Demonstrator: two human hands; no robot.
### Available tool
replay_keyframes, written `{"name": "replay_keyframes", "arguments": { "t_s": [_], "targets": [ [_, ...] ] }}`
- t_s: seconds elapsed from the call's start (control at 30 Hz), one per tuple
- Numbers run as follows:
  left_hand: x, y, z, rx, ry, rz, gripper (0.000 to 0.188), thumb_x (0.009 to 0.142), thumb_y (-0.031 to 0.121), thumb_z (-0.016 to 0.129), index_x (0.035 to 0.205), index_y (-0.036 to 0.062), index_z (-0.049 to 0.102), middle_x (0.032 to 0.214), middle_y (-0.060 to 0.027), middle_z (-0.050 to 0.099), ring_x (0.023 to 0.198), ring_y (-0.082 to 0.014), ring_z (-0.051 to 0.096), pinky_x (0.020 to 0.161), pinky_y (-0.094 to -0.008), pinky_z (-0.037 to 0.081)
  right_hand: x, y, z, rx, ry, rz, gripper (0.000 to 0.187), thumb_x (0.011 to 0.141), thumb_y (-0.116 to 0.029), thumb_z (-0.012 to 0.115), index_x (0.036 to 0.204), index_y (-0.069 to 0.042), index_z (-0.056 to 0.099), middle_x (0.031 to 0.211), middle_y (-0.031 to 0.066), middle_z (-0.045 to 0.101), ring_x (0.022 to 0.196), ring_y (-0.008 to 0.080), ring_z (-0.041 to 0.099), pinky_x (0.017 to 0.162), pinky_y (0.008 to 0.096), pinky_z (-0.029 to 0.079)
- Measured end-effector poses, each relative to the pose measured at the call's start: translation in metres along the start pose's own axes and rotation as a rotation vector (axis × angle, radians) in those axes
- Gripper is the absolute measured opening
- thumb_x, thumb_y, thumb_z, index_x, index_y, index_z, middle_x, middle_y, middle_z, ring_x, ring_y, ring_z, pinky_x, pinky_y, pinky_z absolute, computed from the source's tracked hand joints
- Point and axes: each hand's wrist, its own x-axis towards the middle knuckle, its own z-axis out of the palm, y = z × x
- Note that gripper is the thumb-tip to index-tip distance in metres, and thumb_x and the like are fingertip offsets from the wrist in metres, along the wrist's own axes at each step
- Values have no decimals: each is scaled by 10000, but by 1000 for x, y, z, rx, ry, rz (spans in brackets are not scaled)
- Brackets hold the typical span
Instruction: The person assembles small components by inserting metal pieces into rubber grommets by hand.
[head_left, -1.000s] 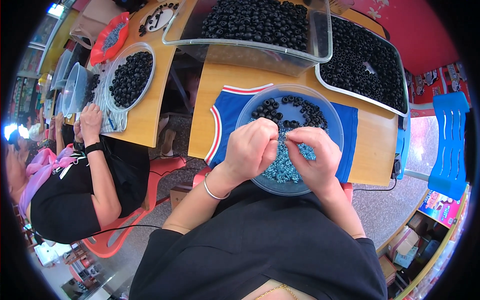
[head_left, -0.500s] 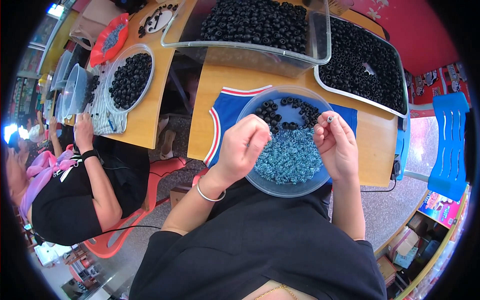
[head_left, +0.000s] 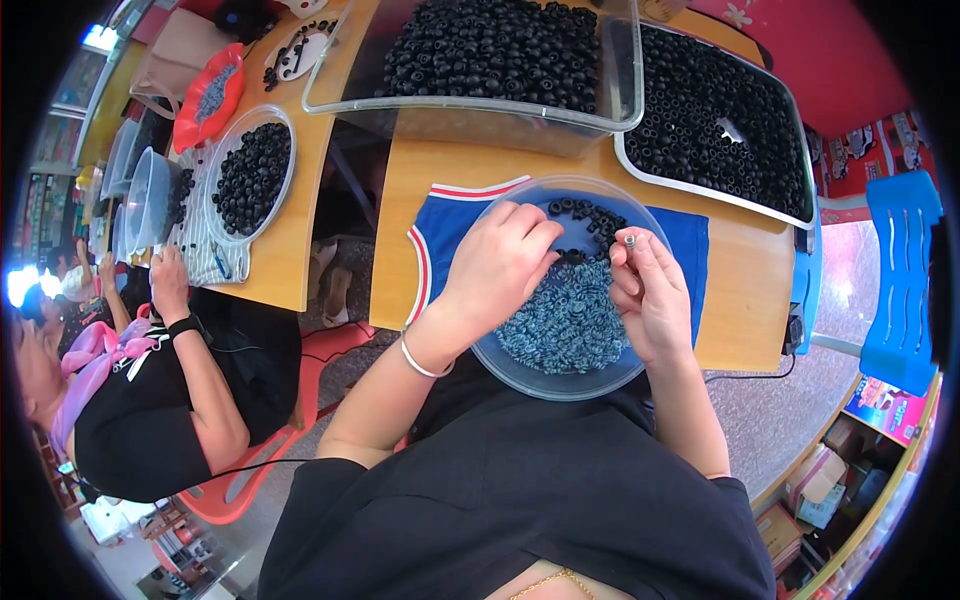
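Right hand pinches a small metal piece. Left hand, apart, is over bowl, far left; grip unclear.

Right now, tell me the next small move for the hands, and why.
Probably use the left hand to bring one of the black pieces to the small metallic piece in the right hand. The right hand holds it over the right side of the basin, while the left hand is at the black pieces; whether it has one pinched is hidden.
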Motion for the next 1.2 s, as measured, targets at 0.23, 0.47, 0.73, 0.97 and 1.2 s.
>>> {"name": "replay_keyframes", "arguments": {
  "t_s": [0.23, 0.47, 0.73, 0.97, 1.2],
  "targets": [
    [4, -7, 15, 256, -209, -2, 211, 677, 56, 705, 878, 40, 646, 862, -86, 579, 867, -265, 564, 797, -367, 471, -4, -12, 7, -450, 32, -160, 147, 949, -94, 552, 1064, -11, 588, 952, 34, 631, 734, 6, 508, 570, 151, 374],
    [0, -5, 11, -260, -122, -220, 161, 760, -18, 660, 910, 10, 609, 914, -83, 576, 818, -204, 626, 760, -317, 508, -1, -15, 5, -535, 56, -308, 125, 887, -27, 628, 1010, -9, 640, 919, -3, 647, 776, 17, 548, 669, 151, 419],
    [-14, 3, 1, -1766, -32, -745, 189, 900, 30, 610, 1084, 3, 574, 1039, -82, 617, 937, -178, 646, 840, -289, 545, -6, -11, 28, -1010, -44, -531, 159, 738, 28, 729, 876, -42, 692, 810, 9, 656, 551, 23, 441, 465, 188, 330],
    [-24, 2, 9, -1871, -16, -728, 196, 904, 47, 615, 1097, 13, 613, 1032, -66, 631, 928, -153, 640, 822, -274, 542, 1, -8, 31, -1187, -120, -795, 171, 689, -1, 768, 818, -35, 661, 794, 46, 649, 632, 131, 572, 513, 245, 428],
    [-28, 0, 10, -1967, -47, -838, 239, 906, 43, 606, 1145, 31, 591, 1006, -71, 640, 889, -126, 639, 806, -250, 546, 6, -26, 31, -1264, -88, -581, 202, 678, -18, 770, 825, -27, 632, 761, 59, 626, 686, 193, 618, 588, 282, 484]
  ]
}}
